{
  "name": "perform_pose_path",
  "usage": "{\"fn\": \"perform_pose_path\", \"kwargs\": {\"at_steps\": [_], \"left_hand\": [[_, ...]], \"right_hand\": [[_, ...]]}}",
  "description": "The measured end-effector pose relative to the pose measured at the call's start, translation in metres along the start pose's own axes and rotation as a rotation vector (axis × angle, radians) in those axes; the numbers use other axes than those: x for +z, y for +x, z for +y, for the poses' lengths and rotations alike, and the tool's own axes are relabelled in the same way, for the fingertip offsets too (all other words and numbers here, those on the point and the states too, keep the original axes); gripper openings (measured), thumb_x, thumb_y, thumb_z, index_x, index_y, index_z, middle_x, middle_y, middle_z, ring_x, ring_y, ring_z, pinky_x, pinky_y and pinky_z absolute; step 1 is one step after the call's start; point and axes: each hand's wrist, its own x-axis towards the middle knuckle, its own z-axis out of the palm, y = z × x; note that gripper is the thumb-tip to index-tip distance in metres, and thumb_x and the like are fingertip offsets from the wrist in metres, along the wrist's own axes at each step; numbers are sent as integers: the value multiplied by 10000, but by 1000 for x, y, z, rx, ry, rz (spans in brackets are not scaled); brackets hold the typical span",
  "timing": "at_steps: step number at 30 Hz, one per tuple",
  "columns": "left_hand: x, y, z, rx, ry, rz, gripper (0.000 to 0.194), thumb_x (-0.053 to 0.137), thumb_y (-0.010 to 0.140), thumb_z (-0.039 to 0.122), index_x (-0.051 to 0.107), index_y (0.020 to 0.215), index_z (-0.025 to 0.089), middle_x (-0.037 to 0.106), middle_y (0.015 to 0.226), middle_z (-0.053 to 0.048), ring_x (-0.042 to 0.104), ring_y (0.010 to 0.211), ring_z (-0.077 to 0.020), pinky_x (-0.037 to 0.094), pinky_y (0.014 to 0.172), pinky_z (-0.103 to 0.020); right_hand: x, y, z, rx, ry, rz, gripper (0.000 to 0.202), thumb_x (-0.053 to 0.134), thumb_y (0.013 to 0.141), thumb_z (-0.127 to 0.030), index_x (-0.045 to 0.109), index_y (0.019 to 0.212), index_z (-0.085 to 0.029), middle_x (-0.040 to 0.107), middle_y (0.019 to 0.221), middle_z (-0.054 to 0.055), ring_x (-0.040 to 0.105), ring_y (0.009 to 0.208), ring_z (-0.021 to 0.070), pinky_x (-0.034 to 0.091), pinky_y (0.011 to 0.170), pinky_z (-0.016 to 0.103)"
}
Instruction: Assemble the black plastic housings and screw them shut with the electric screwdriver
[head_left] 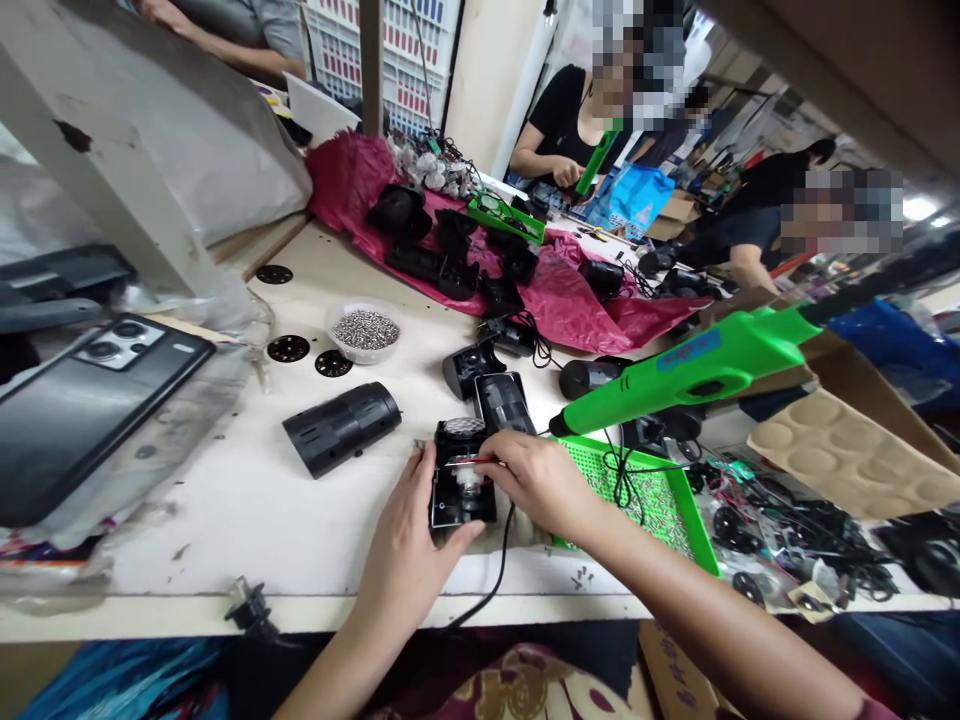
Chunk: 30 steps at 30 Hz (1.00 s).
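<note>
An open black housing [465, 505] with whitish and metallic parts inside lies on the white table [300, 560]. My left hand [416, 520] grips its left side, thumb across the near edge. Over the right side, my right hand [536, 480] has its fingers pinched on thin red wires [484, 460] at the housing. A black cable runs from the near side down over the table edge. Just behind stands another black casing [504, 402]. A closed black cylinder [343, 428] lies to the left. The green electric screwdriver [675, 370] hangs at the right, above a green tray [701, 530] of screws.
A bowl of screws [365, 332] and black discs [288, 348] sit at the back left, a phone [97, 410] at far left. Pink plastic [345, 190] holds black parts behind. Wired parts and a cardboard tray [847, 450] lie right. People work beyond.
</note>
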Motion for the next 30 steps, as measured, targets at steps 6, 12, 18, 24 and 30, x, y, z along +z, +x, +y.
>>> {"fn": "perform_pose_path", "kwargs": {"at_steps": [6,12,18,24,30], "left_hand": [[1,1,0,6,-6,-7,939,702,806,341,121,1535,236,443,1477,-228,408,1362,-343,447,1024,-545],[4,0,-1,21,-19,22,982,722,786,284,90,1538,276,444,1488,-192,407,1363,-344,451,1032,-542],[7,-1,-3,41,2,29,983,717,786,290,82,1536,269,448,1486,-184,389,1373,-356,431,1048,-563],[6,0,-2,24,3,10,943,678,825,339,61,1536,279,434,1493,-195,396,1370,-352,434,1042,-563],[4,0,-1,-6,-2,0,931,683,819,341,96,1535,254,454,1475,-208,416,1358,-351,447,1029,-547]], "right_hand": [[-5,0,-1,38,11,-24,74,646,891,-241,607,906,-180,698,873,6,668,754,156,428,616,257],[-15,0,-17,-33,-152,-54,153,619,909,-299,584,971,-164,665,895,43,649,759,193,403,595,290],[-18,13,-37,-155,-389,-97,108,528,883,-54,600,871,-133,670,810,90,644,702,222,388,572,319],[-25,14,-22,-157,-324,-77,88,535,903,-85,600,875,-137,681,808,69,630,669,183,370,558,299],[-17,9,-7,-129,-241,-33,63,574,927,-186,603,892,-142,685,827,48,633,699,172,372,579,291]]}}
